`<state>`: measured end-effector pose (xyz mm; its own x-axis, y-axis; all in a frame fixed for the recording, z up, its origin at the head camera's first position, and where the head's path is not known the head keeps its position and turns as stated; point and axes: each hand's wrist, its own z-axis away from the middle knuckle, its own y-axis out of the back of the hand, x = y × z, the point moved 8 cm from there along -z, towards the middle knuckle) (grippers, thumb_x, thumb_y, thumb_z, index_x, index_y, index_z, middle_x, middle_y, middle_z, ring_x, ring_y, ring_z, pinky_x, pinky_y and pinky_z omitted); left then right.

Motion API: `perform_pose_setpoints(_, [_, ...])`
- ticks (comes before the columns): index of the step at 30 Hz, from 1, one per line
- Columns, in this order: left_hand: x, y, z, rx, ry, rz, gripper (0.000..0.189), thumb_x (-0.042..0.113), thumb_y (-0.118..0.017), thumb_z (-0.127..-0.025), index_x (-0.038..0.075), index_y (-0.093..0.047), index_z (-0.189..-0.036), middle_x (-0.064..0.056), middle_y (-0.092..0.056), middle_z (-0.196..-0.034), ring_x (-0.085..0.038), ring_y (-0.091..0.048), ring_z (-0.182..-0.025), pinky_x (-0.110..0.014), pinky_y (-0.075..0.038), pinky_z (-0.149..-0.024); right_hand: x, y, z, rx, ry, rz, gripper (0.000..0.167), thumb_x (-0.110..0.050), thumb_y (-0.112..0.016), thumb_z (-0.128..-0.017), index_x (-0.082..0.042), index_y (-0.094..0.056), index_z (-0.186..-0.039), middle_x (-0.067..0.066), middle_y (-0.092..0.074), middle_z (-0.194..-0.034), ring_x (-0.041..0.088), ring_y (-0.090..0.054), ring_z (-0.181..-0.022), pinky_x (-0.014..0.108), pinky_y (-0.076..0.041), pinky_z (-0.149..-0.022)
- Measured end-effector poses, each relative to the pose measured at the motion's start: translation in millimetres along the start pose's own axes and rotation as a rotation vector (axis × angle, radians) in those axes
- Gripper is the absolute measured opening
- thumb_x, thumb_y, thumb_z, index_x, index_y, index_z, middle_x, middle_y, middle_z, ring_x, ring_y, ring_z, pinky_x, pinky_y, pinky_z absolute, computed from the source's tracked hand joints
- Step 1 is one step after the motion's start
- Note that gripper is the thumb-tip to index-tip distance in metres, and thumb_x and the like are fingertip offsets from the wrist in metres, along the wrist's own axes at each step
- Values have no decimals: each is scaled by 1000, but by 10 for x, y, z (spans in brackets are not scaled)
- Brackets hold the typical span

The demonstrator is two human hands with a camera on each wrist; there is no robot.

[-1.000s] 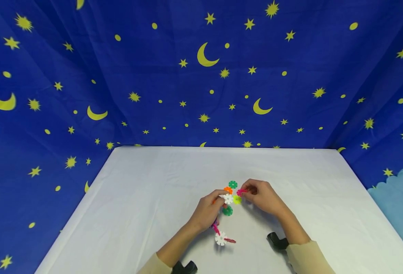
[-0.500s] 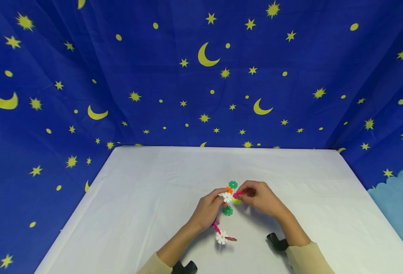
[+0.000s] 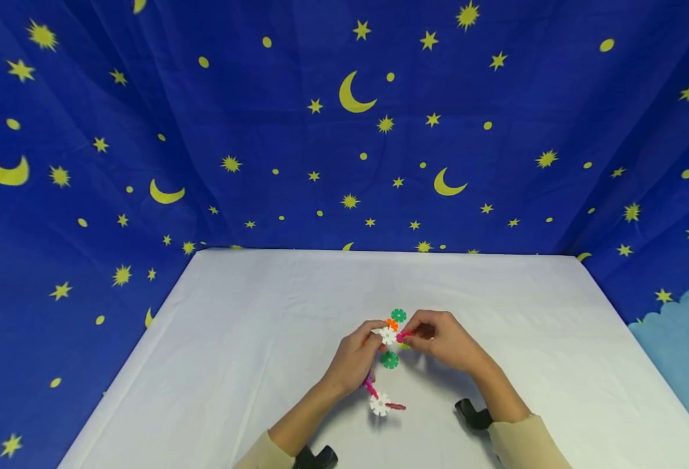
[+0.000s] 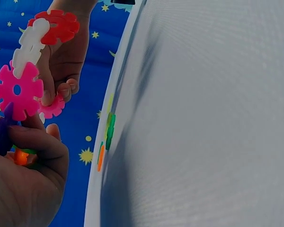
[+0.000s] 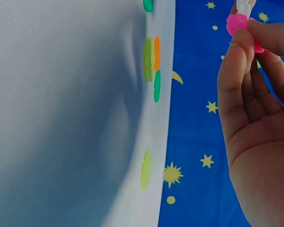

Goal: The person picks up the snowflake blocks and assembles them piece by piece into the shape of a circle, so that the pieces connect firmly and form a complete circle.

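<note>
My left hand grips a chain of slotted plastic snowflake discs. In the left wrist view the chain has a purple disc by the thumb, then a pink disc, a white disc and a red disc. An orange disc shows among the curled fingers. Another white disc juts from the left fingertips in the head view. My right hand pinches a pink disc between thumb and forefinger, against that white disc's edge. Whether their slots interlock is hard to see.
Loose discs lie on the white table around the hands: a green disc, an orange disc, a second green disc and a yellow disc. Black curved fittings sit by the wrists. A blue starry cloth hangs behind.
My right hand has brought the pink disc left to the white disc's edge, now covering most of a yellow disc below. The left hand has barely moved.
</note>
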<state>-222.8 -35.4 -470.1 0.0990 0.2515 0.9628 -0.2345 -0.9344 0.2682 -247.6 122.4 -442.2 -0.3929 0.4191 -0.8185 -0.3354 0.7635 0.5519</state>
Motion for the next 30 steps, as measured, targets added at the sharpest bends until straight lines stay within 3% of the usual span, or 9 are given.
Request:
perform_pose_setpoints(15, [-16,-24,-5,-3,12,11,31,22,-43,-100,14,-60,-124,-8,-64,-88,-15,-49,-38,-34,-48,-40,-60,-38,-11,3,45,12,12,-9,-73,-84,-20,-68,-85,-8,-65,-82,13,-62,-73,30,-54,-68])
perform_pose_setpoints(24, [28,-37,22,-10,-30,-53,31,20,-39,-101,13,-58,-125,-4,-63,-86,-11,-46,-36,-31,-45,-38,-149,-71,-23,-9,160,10,3,-10,-71,-88,-9,-73,-88,4,-67,-86,12,-62,-73,28,-54,-66])
perform_pose_setpoints(30, [30,-44,15,-35,-46,-45,32,20,-39,-101,12,-55,-128,-5,-62,-89,-14,-51,-39,-31,-46,-39,-160,-52,-24,32,154,52,6,-10,-72,-87,-16,-72,-89,0,-66,-85,10,-62,-74,28,-54,-67])
